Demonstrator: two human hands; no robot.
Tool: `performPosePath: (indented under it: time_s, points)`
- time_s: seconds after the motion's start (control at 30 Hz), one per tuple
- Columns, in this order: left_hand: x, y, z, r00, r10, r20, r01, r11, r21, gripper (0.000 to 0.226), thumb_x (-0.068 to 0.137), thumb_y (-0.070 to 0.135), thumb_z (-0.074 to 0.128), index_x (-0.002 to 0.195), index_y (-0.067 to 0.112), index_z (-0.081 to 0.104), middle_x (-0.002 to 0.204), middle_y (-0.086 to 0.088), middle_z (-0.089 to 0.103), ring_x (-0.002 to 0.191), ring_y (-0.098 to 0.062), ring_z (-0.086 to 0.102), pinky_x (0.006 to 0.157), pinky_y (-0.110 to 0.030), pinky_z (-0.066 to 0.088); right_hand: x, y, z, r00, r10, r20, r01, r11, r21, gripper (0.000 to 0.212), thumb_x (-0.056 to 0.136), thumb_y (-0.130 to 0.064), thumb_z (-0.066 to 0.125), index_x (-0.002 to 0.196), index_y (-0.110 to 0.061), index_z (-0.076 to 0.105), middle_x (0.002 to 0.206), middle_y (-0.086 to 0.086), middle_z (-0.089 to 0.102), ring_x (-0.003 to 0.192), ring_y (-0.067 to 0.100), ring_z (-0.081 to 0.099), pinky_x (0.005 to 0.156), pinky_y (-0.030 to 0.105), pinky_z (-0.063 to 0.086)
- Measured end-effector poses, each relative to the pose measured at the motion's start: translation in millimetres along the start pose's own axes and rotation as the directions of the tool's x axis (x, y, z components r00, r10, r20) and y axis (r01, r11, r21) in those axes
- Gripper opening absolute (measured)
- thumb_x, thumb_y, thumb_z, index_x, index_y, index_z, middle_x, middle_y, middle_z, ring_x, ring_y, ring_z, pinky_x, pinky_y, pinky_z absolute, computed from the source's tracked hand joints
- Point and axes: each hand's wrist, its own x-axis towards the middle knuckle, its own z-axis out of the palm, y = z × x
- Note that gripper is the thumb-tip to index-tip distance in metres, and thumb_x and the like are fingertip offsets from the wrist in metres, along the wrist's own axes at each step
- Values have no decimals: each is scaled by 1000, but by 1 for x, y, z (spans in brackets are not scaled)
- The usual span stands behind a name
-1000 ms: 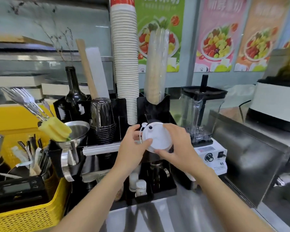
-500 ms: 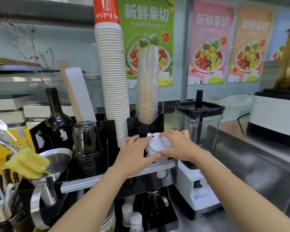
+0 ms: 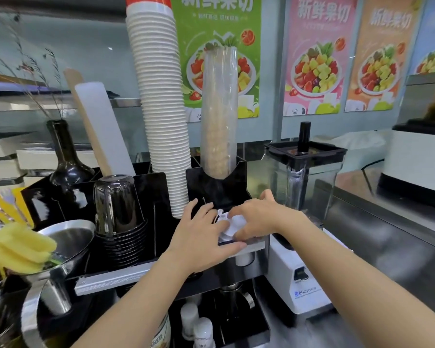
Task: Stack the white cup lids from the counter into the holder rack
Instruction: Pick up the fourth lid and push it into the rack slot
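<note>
left hand (image 3: pixel 201 237) gripping white lid (image 3: pixel 232 226) | right hand (image 3: pixel 258 221) gripping it | over black rack (image 3: pixel 161 197)

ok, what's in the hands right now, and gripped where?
Both hands, left hand and right hand, hold a white cup lid by its opposite edges over the black holder rack.

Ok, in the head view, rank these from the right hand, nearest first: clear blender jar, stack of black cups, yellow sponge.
1. Clear blender jar, just behind the right hand.
2. Stack of black cups, left, past the left hand.
3. Yellow sponge, far left.
</note>
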Motion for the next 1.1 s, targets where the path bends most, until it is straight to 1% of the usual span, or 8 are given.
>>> performPosePath:
  time_s: [0.2, 0.37, 0.47, 0.53, 0.63, 0.7, 0.9, 1.1]
  points:
    - [-1, 1, -2, 999, 29, -40, -28, 999, 39, 75, 72, 77, 16, 92, 25, 67, 87, 9, 64, 121, -19, 39, 107, -32, -10, 10, -7, -11, 975, 61, 214, -44, 995, -85, 43, 79, -39, 55, 118, -20, 54, 85, -3, 60, 96, 22, 53, 102, 51, 13]
    - [-2, 1, 0, 1000, 27, 8, -27, 998, 49, 76, 74, 77, 16, 93, 24, 67, 88, 10, 67, 128, -18, 34, 110, -36, -10, 12, -1, -6, 969, 66, 238, -54, 997, -56, 43, 84, -43, 54, 121, -20, 57, 109, 0, 65, 107, 23, 53, 109, 56, 7]
    - [-3, 3, -2, 999, 11, 30, -12, 999, 36, 68, 79, 73, 27, 91, 18, 65, 92, 9, 66, 130, -18, 34, 112, -38, -7, 11, -1, -5, 970, 64, 234, -57, 998, -38, 50, 85, -46, 52, 132, -31, 45, 127, -6, 57, 122, 21, 46, 109, 55, 5]
    - [-3, 4, -3, 999, -4, 41, 3, 1000, 19, 64, 80, 71, 31, 87, 15, 64, 90, 7, 67, 130, -19, 34, 113, -39, -4, 9, -3, -7, 967, 64, 246, -60, 998, -25, 50, 87, -45, 50, 134, -33, 41, 116, -7, 60, 119, 21, 47, 108, 55, 6]
    - [-4, 5, -5, 999, -10, 49, 9, 1000, 22, 63, 82, 69, 32, 89, 15, 63, 89, 6, 68, 130, -19, 33, 114, -39, -5, 10, -9, -8, 958, 59, 279, -60, 998, -6, 42, 90, -44, 43, 128, -28, 40, 76, -8, 54, 93, 23, 48, 107, 56, 8]
    - [-4, 5, -6, 999, -1, 40, 0, 1000, 27, 63, 83, 68, 33, 91, 14, 65, 90, 5, 68, 130, -18, 34, 113, -38, -6, 13, -12, -5, 955, 73, 289, -75, 997, -4, 40, 90, -42, 43, 126, -25, 36, 69, -7, 50, 87, 25, 48, 107, 53, 8]
    - [-4, 1, -1, 998, 45, 40, -47, 998, 39, 77, 77, 73, 16, 88, 19, 69, 87, 9, 68, 130, -18, 34, 108, -36, -10, 19, -4, -3, 948, 59, 314, -83, 995, 63, 43, 83, -16, 54, 122, -27, 41, 69, -11, 46, 77, 18, 44, 101, 44, 20]
    - [-1, -1, -2, 992, 44, 120, -42, 999, -19, 66, 83, 69, 25, 94, 20, 69, 93, 11, 66, 131, -16, 30, 109, -37, -9, 20, -6, -5, 947, 56, 317, -80, 995, 64, 49, 77, -12, 57, 121, -30, 44, 102, -3, 49, 93, 23, 45, 83, 35, 26]
